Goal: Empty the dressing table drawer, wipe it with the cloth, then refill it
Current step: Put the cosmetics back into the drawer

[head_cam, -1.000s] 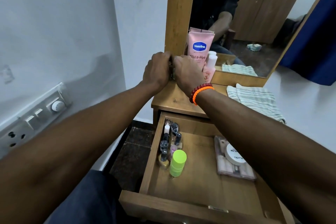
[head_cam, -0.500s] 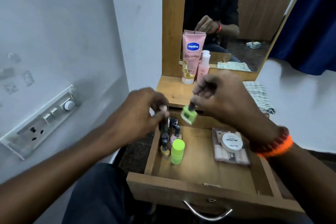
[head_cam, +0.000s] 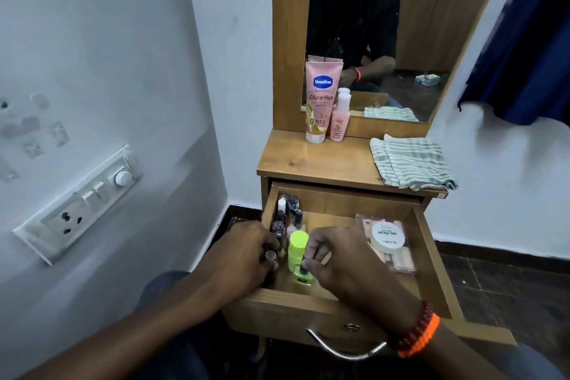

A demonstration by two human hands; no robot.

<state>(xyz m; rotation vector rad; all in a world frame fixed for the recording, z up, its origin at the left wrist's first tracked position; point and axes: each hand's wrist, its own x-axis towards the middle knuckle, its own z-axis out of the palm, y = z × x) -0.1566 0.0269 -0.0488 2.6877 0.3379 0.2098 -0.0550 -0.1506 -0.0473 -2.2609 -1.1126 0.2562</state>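
Refill stage, judging by layout: drawer point(head_cam: 428, 259) open, mostly restocked. Left hand point(head_cam: 246, 253) grips dark bottle point(head_cam: 271, 255), right hand point(head_cam: 336, 256) pinches green polish bottle point(head_cam: 302, 274), near-left. Cloth point(head_cam: 411, 162) on tabletop, far right. Vaseline tube point(head_cam: 320, 102) not yet in.

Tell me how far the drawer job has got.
Refilling looks underway. Done: many small bottles and the nail polish remover tub already sit in the open drawer. In hand: the right hand sets a green bottle down; the left hand holds another. Left: the Vaseline tube and pink bottle on top.
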